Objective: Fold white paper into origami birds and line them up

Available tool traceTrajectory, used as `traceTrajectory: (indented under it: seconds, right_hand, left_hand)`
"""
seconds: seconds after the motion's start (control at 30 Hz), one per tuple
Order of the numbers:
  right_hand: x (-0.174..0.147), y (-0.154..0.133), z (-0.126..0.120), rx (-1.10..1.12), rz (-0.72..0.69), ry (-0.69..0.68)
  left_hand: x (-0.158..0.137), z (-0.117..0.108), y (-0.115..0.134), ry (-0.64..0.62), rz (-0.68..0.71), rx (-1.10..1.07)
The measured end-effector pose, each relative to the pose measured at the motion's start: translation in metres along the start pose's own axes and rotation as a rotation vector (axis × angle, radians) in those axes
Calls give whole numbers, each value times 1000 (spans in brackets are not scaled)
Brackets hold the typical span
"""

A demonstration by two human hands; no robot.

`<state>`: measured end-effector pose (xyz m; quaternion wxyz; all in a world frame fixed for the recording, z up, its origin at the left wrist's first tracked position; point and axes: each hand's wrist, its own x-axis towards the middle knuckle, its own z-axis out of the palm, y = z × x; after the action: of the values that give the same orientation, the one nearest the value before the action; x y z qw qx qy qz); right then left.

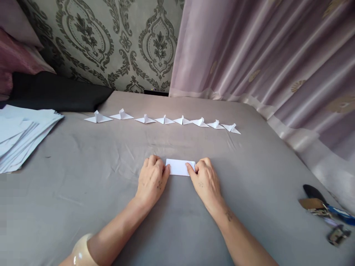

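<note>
A small white folded paper (179, 167), rectangular in shape, lies between my two hands near the middle of the grey cloth. My left hand (152, 175) pinches its left end, thumb on top and the other fingers curled. At the right end my right hand (205, 179) grips it the same way, with the thumb pressed on its upper face. The undersides of the fingers are hidden. Beyond the hands, several white folded paper figures (145, 119) with pointed sides stand in a row across the cloth.
A stack of white paper sheets (24, 133) lies at the left, beside a black cloth (55, 92). At the right edge are a blurred blue-handled item (341, 213) and a small metal object (338, 235). Purple curtains (249, 48) hang along the right and back.
</note>
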<state>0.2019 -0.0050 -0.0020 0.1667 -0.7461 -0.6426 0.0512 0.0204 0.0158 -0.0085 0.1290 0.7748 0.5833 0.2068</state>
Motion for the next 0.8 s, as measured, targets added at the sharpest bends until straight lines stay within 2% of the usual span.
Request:
traceTrajectory:
  seconds: [0.2,0.3,0.37,0.43,0.5,0.57,0.7,0.8]
  right_hand:
    - [-3,8,3,157,-50,62]
    - [-1,8,1,160,-221,34]
    - [0,4,-4,100,-379,-24]
    - [0,-3,-11,41,-458,-97]
    - [0,-14,-18,1,-405,-161]
    - [-2,-27,-21,-46,-263,-201]
    - [-4,-44,-15,-14,-5,-168]
    - [-5,-44,-10,77,90,-158]
  left_hand:
    - [1,2,2,46,1,34]
    - [3,7,2,35,89,76]
    - [4,11,1,5,166,114]
    - [4,13,-2,-17,224,138]
    - [4,15,-4,-16,257,134]
    - [5,15,-5,-5,272,123]
    - [5,13,-4,-10,257,93]
    - [6,11,-4,-21,253,48]
